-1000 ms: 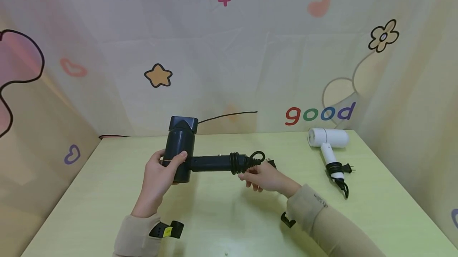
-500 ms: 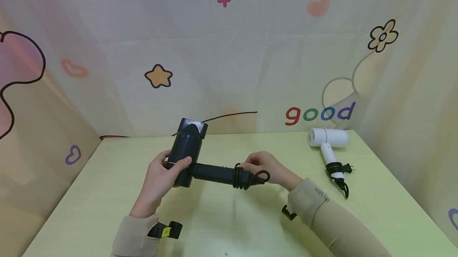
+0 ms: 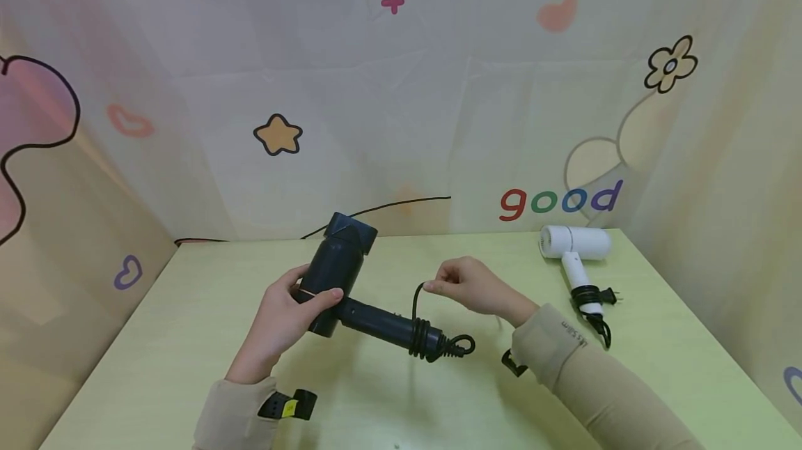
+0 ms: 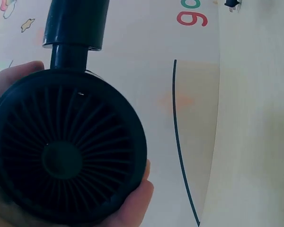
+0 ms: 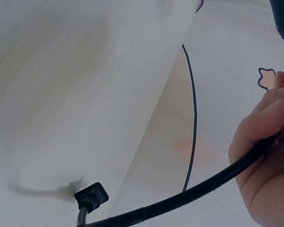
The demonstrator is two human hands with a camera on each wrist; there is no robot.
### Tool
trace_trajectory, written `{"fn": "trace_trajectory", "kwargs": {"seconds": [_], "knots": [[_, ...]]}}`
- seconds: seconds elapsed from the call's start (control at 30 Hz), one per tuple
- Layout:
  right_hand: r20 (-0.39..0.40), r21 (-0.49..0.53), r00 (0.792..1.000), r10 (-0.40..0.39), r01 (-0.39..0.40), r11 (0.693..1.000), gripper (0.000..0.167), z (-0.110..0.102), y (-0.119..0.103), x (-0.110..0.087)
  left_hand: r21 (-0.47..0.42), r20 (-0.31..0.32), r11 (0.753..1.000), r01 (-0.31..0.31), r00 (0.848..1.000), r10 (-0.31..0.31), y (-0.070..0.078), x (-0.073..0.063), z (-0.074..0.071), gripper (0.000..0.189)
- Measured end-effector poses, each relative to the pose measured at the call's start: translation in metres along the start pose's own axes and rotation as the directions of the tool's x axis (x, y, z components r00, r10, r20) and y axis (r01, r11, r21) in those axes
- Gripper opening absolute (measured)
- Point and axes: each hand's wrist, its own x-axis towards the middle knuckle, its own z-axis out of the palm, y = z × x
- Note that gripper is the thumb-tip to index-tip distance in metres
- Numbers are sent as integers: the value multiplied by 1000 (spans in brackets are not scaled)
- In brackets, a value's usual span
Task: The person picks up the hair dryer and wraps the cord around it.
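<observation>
Two hands share one black hair dryer (image 3: 351, 290) above the counter's (image 3: 188, 338) middle: left hand (image 3: 282, 321) grips its barrel, handle slanting toward the near-right; right hand (image 3: 473, 286) pinches the cord (image 3: 416, 300), apparently partly unwound.

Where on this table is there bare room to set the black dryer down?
Bare tabletop lies left of the left hand, and also between the right hand and the white hair dryer. The middle is crowded: black hair dryer, its cord, both forearms.
</observation>
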Motion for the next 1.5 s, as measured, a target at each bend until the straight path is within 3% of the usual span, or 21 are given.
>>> {"fn": "trace_trajectory", "kwargs": {"seconds": [0.33, 0.63, 1.23, 1.5], "knots": [[-33, -16, 999, 9, -10, 1000, 27, -6, -8, -1, 74, -10, 996, -40, 999, 41, -2, 1, 3, 76], [-64, -5, 997, -44, 44, 999, 25, -16, -18, -2, 169, -57, 985, -45, 997, 56, -4, 3, 10, 80], [-70, -53, 994, -83, 79, 995, 19, -23, -37, -11, 249, -141, 968, -36, 987, 73, -4, 7, 21, 79], [-64, -56, 994, -88, 85, 995, 15, -24, -46, -15, 224, -205, 975, -6, 977, 53, -9, 14, 27, 81]]}}
